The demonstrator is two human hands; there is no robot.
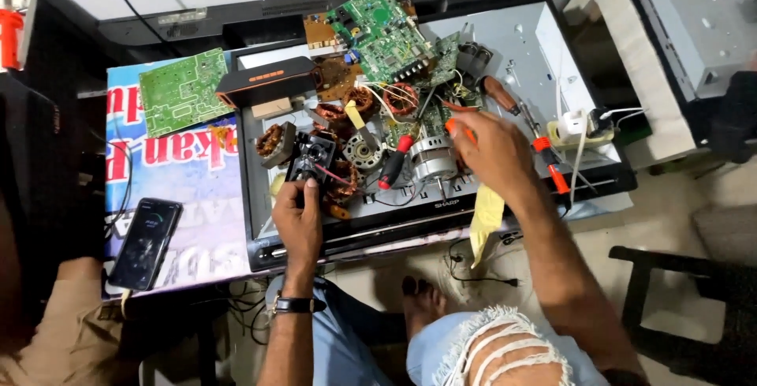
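While your left hand (300, 214) was clamped around the small black motor housing (310, 159), which sat at the left end of the parts heap on the flat grey television panel (527, 47), the loose copper coils (341, 185) touching it could have been dragged off by its red wire. Your right hand (487, 149), right of the silver motor (432, 159), was closed on an orange-tipped tool (449, 125), its wrist bent downward; a slip there could have nicked the green circuit board (386, 35) behind it. Your left forearm ran straight up from the panel's front edge.
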